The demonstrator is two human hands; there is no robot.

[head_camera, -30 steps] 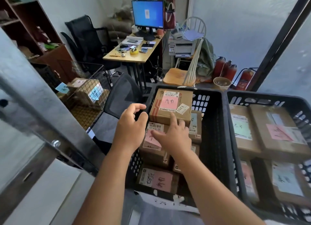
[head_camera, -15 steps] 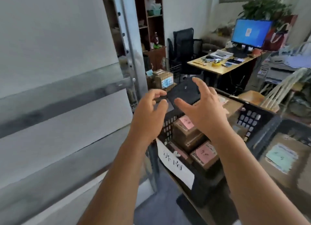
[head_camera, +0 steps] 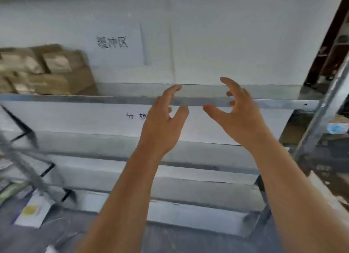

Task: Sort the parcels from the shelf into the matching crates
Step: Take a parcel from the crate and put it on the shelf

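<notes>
I face a metal shelf (head_camera: 132,99) with white boards behind it. A blurred pile of brown cardboard parcels (head_camera: 47,71) lies on its upper level at the far left. My left hand (head_camera: 164,120) and my right hand (head_camera: 238,116) are raised side by side in front of the shelf rail, fingers loosely spread and curved, holding nothing. Both hands are well to the right of the parcels. No crate is in view.
A handwritten label (head_camera: 112,42) hangs on the white board above the shelf, and a second label (head_camera: 136,116) is partly behind my left hand. A shelf upright (head_camera: 321,109) runs down the right. A yellow-marked packet (head_camera: 32,211) lies bottom left on the floor.
The view has swung left from the black crates to the shelf. My hands left the parcels in the crate and rose, empty, in front of the shelf rail.
</notes>
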